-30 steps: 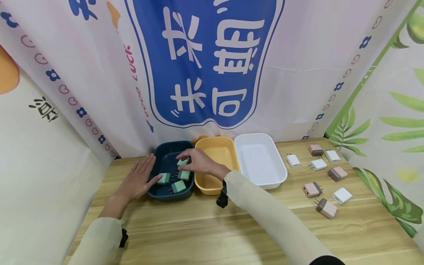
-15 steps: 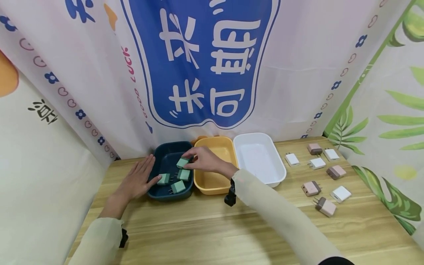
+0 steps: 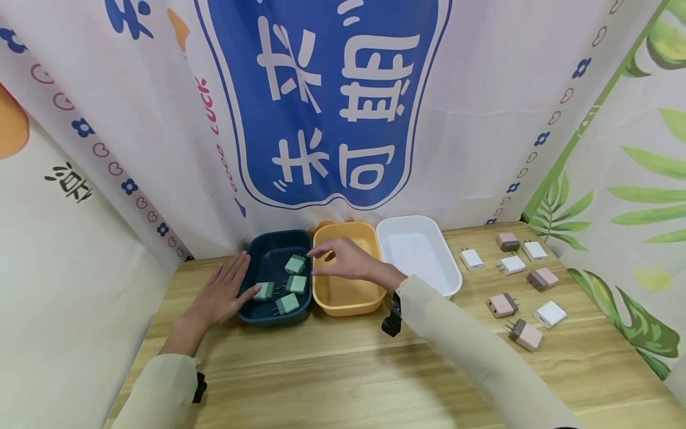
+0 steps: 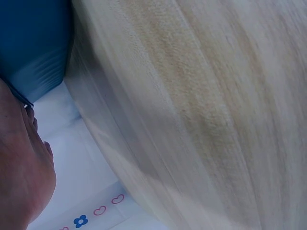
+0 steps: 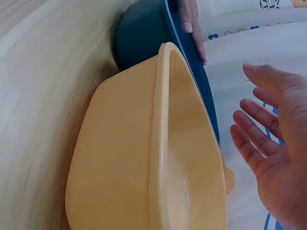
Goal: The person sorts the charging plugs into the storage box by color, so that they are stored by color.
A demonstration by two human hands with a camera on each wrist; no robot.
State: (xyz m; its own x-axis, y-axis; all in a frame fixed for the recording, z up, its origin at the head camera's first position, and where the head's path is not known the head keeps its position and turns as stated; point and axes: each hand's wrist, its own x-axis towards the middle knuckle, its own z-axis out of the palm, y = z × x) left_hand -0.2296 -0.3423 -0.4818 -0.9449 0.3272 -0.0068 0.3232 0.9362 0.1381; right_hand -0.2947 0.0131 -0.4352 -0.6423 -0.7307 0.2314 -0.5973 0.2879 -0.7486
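My left hand (image 3: 221,291) lies with straight fingers along the left side of the dark blue bin (image 3: 270,244), its thumb reaching over the rim toward a green charger plug (image 3: 263,291). Several green charger plugs (image 3: 295,264) with metal prongs lie inside that bin. Over the yellow bin (image 3: 343,310), my right hand (image 3: 348,258) hovers with nothing in it, thumb and fingers apart and fingertips close to the edge shared with the blue bin. The right wrist view shows the palm of the right hand (image 5: 283,124) bare above the yellow bin (image 5: 115,153).
A white bin (image 3: 418,256) stands to the right of the yellow one. On the wooden table (image 3: 321,369) at the right lie several white charger plugs (image 3: 549,314) and pink-and-brown charger plugs (image 3: 526,335). A printed curtain (image 3: 471,119) hangs right behind the bins.
My right hand has let go of a green charger plug in the blue bin and moved right, over the yellow bin. My left hand stays at the blue bin.
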